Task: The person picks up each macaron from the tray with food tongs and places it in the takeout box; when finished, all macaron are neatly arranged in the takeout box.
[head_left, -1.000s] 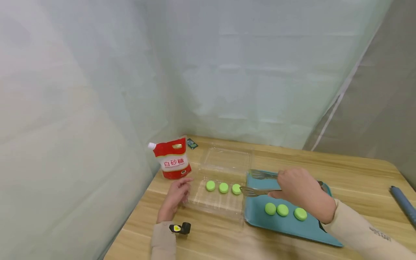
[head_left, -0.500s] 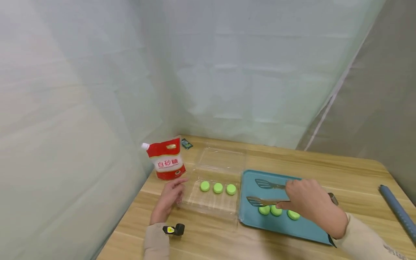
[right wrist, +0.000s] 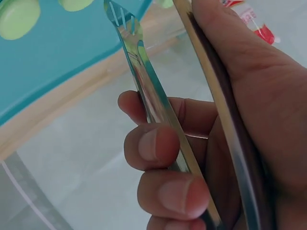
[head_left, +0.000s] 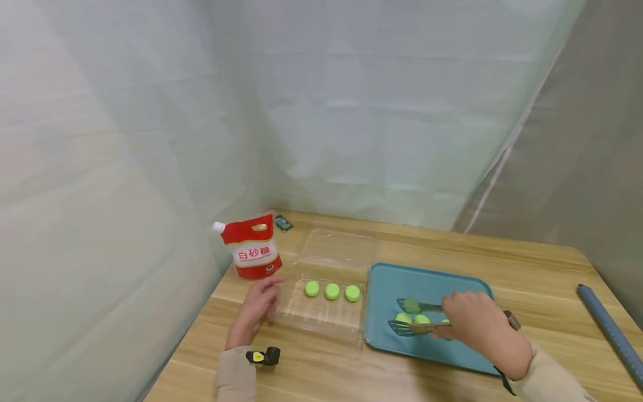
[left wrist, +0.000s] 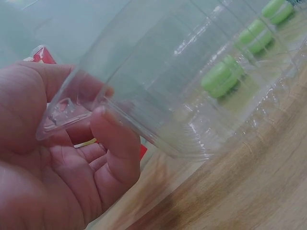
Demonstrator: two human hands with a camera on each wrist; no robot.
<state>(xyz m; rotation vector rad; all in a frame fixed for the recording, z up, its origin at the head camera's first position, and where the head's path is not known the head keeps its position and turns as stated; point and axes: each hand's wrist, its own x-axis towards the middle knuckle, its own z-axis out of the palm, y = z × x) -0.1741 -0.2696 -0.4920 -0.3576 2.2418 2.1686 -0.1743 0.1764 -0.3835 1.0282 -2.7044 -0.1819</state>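
Note:
My left hand pinches the left rim of a clear plastic box, its thumb and fingers about the corner. Three green macarons lie in a row inside. My right hand grips metal tongs, fingers wrapped round one arm and the other arm along the palm. The slotted tong ends are spread apart over a blue tray. Several green macarons sit on that tray, partly hidden by the tongs and hand.
Behind the left hand stands a red and white sugar pouch with a white cap. A small dark packet lies near it. The box's clear lid lies folded back. At the right is a blue-grey rod on the wooden table.
My right hand has moved the tongs from beside the box's right edge to over the macarons on the tray, and lower. The left hand stays at the box. The head view has shifted slightly.

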